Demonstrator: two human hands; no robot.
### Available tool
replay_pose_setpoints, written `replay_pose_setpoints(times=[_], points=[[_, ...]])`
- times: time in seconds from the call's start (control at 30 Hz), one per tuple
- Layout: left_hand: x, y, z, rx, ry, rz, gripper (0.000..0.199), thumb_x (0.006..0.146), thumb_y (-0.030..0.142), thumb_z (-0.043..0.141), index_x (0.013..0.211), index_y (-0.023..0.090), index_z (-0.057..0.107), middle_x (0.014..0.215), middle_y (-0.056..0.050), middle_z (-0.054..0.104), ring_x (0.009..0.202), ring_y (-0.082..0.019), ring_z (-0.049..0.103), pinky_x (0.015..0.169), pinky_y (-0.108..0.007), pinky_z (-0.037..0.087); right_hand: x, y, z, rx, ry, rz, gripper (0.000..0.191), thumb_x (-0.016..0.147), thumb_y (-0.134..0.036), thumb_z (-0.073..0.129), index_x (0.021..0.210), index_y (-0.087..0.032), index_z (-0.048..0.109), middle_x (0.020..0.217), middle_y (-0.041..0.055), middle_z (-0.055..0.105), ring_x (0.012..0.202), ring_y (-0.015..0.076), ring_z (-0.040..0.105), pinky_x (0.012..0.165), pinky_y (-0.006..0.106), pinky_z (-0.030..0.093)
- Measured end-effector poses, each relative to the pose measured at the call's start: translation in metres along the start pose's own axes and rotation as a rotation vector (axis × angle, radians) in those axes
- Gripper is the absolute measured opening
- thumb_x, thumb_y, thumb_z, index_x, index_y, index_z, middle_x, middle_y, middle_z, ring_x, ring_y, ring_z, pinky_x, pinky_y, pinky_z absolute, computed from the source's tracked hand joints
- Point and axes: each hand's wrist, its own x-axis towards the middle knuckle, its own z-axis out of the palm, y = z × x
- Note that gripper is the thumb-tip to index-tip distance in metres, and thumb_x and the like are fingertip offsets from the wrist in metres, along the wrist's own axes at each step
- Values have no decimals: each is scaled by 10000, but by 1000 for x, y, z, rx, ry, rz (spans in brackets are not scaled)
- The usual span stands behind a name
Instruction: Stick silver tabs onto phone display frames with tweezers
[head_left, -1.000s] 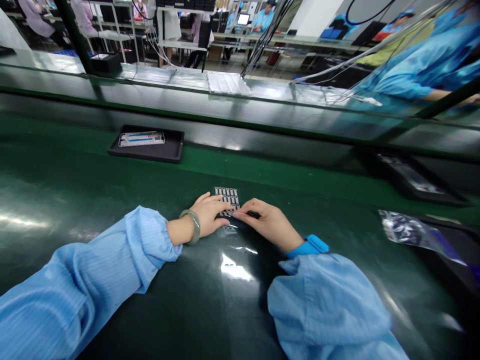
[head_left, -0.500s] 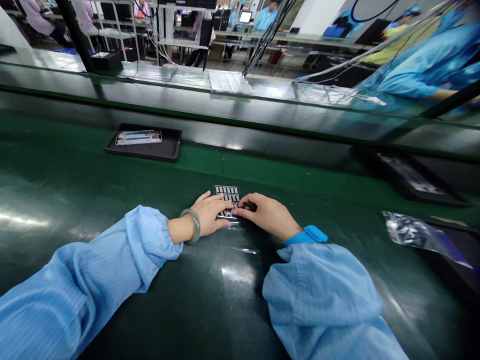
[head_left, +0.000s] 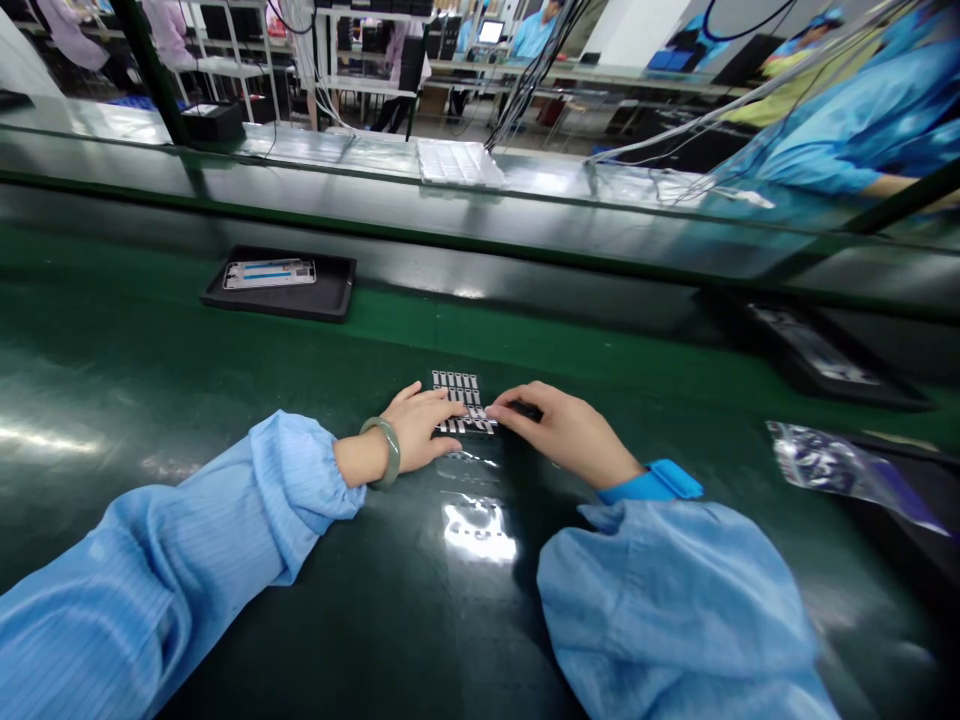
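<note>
A sheet of small silver-grey stickers in rows point(head_left: 455, 381) lies on the dark green work surface. My left hand point(head_left: 418, 425), with a pale green bangle at its wrist, rests on the sheet's left part, fingers spread and palm down. My right hand point(head_left: 559, 425), wearing a blue wristband point(head_left: 652, 482), is at the sheet's right edge. Its thumb and forefinger are pinched together by a small pale bit at the tips; I cannot tell whether that is a loose sticker. Something dark shows under the curled fingers, mostly hidden. Below the sheet, clear film reflects light.
Beyond my hands, a black tray point(head_left: 330, 291) carries a phone frame point(head_left: 270, 274). Another black tray point(head_left: 892, 390) stands at the right, near a shiny plastic bag point(head_left: 840, 465). A white tray point(head_left: 459, 163) sits on the back ledge; a person's blue sleeve point(head_left: 832, 130) is behind it at right.
My right hand has moved right, away from my left hand, uncovering more of the sticker sheet. Both black trays with phone parts have shifted slightly left. My left hand stays in place.
</note>
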Motion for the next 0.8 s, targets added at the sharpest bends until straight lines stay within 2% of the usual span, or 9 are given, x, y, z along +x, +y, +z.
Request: replay_pose_setpoints(times=[0.17,0.33,0.53,0.8], points=[[0,1,-1,6,-3,-5,412,844,292,625,1237,227,518,1328,-44,534,1337,-184,361,1157,-423,168,-16,12,-4,49,58,-50,298,813,-538,569,922,-279,667,956,21,651,831,215,609,689,333,472],[0,1,-1,12,-8,-7,389,850,282,621,1224,226,527,1305,-35,555,1329,-179,373,1159,-423,153,-24,10,8,47,14,-130,313,809,-492,604,1061,-311,649,1060,11,617,851,201,615,694,327,487],[1,1,-1,9,-6,-6,317,854,258,617,1166,235,568,1276,-18,581,1310,-177,402,1151,-423,177,-22,7,22,17,22,-139,231,852,-441,550,959,-298,697,967,9,643,766,179,626,627,304,468],[1,3,-2,4,-10,-7,283,861,233,600,1143,252,582,1257,0,596,1305,-167,408,1149,-420,187,-23,6,20,81,20,-143,264,857,-462,525,907,-266,696,913,30,649,778,194,616,665,323,476]])
